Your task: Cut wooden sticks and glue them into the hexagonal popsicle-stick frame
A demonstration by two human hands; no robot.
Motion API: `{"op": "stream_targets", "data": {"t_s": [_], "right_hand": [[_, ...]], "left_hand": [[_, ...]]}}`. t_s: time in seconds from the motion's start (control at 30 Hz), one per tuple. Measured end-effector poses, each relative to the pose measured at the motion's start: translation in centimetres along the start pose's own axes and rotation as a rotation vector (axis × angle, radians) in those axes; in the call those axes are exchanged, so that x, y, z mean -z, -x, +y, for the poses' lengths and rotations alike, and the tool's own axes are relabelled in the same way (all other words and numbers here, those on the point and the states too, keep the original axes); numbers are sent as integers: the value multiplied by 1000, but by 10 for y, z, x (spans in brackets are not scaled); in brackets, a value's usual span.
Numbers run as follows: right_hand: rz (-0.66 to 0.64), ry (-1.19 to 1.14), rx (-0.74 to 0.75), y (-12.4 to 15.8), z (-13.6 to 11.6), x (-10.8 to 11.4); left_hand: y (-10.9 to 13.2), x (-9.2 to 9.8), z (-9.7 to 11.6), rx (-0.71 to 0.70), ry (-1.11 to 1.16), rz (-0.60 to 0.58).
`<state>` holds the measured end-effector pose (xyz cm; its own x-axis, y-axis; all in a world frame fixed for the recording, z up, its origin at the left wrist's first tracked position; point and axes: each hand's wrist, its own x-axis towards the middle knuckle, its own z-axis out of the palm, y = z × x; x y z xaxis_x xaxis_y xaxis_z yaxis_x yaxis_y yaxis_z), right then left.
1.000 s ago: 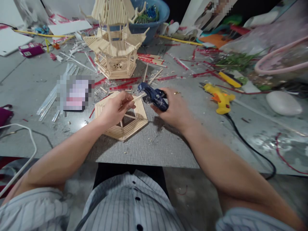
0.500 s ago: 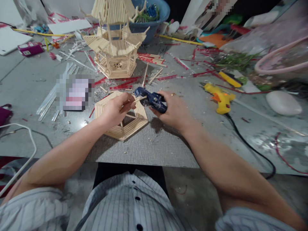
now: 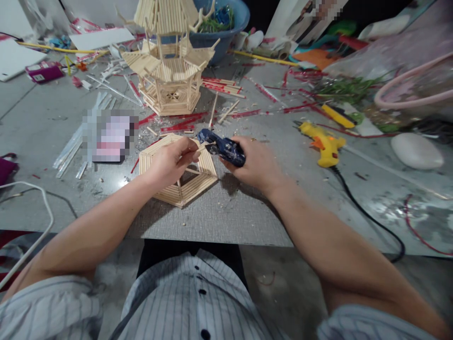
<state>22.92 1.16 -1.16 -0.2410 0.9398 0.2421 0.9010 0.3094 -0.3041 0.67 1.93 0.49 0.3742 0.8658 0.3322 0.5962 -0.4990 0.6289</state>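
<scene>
My left hand (image 3: 172, 160) pinches a thin wooden stick (image 3: 202, 147) and holds it above a flat hexagonal frame of sticks (image 3: 179, 171) on the table. My right hand (image 3: 254, 163) grips a dark blue cutter (image 3: 222, 146), whose jaws meet the end of the stick. Both hands hover just over the frame's right side.
A tall stick pagoda model (image 3: 168, 61) stands behind, with a blue basin (image 3: 226, 23) past it. A yellow glue gun (image 3: 323, 144) with a black cord lies to the right. Red strips, loose sticks and scraps litter the grey table (image 3: 247, 208). A white cable (image 3: 31, 222) loops at left.
The blue cutter has shifted slightly left onto the stick's end, and the left hand has edged right toward it.
</scene>
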Motion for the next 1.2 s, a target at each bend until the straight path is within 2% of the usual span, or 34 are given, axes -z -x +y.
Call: {"op": "stream_targets", "data": {"t_s": [0.43,0.87,1.2], "right_hand": [[29,-6,14,0,6,-3],[-57,35,-57,-2,-1,5],[-14,63,-69,-1,-1,3]], "left_hand": [[1,4,7,-17,-67,-13],[2,4,8,12,-89,-36],[1,2,4,25,-75,-47]]}}
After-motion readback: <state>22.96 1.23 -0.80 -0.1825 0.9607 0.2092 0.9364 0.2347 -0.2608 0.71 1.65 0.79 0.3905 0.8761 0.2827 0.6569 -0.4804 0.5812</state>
